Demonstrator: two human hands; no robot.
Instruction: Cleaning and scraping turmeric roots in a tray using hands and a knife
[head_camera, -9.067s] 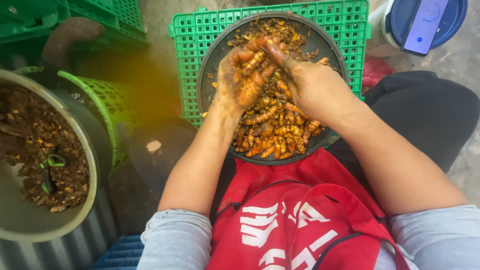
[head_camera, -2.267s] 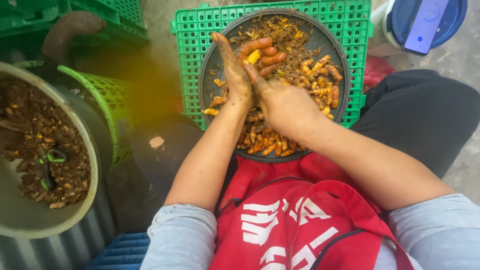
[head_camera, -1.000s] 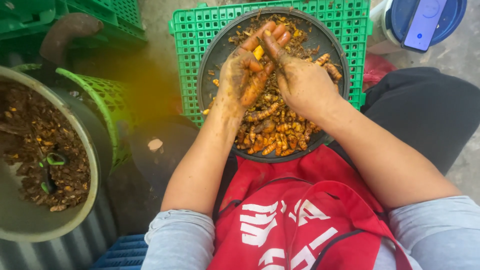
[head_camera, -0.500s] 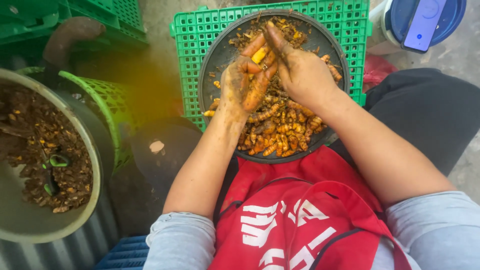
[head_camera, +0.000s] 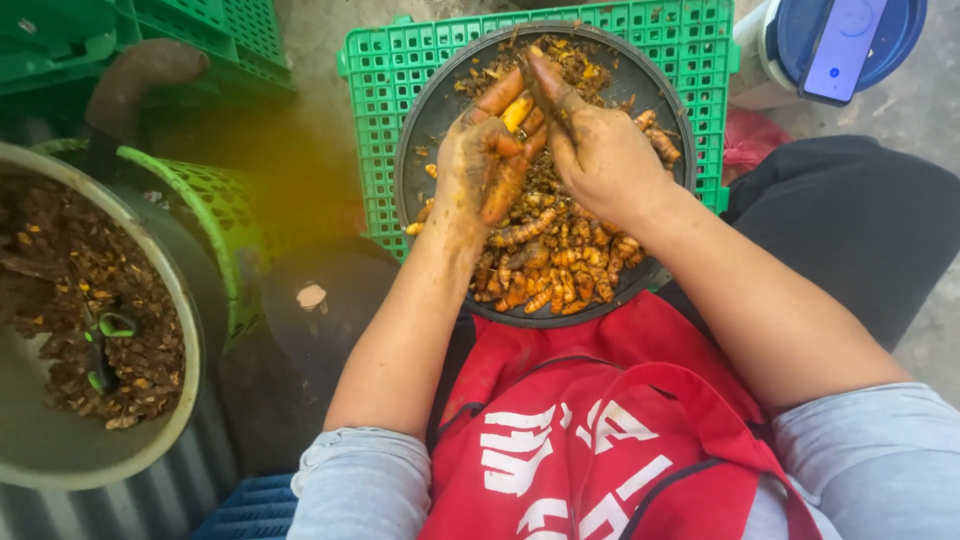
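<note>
- Over a dark round pan (head_camera: 430, 110), both stained hands meet above a heap of orange roots (head_camera: 550, 270).
- Left hand (head_camera: 485, 165) curls shut around one root (head_camera: 517, 112), whose peeled yellow tip shows between the fingers.
- Right hand (head_camera: 600, 150) lies just beside it, thumb and forefinger pinched on the top of that same root; whether it holds a blade, I cannot tell.
- Loose peel and scraps lie at the pan's far side, beyond the hands.
- Beneath the pan stands a green crate (head_camera: 385, 120), its lattice showing on the left and along the top.
- A red apron (head_camera: 600, 430) covers the lap, touching the pan's near rim.
- At far left, a big grey tub (head_camera: 60, 460) holds brown peelings, with green-handled scissors (head_camera: 100, 345) lying on them.
- Between tub and crate, a green basket (head_camera: 215, 215) leans against the tub.
- At top right, a blue lid (head_camera: 905, 25) carries a phone (head_camera: 840, 50), well apart from the hands.
- More green crates (head_camera: 230, 30) stand at top left.
</note>
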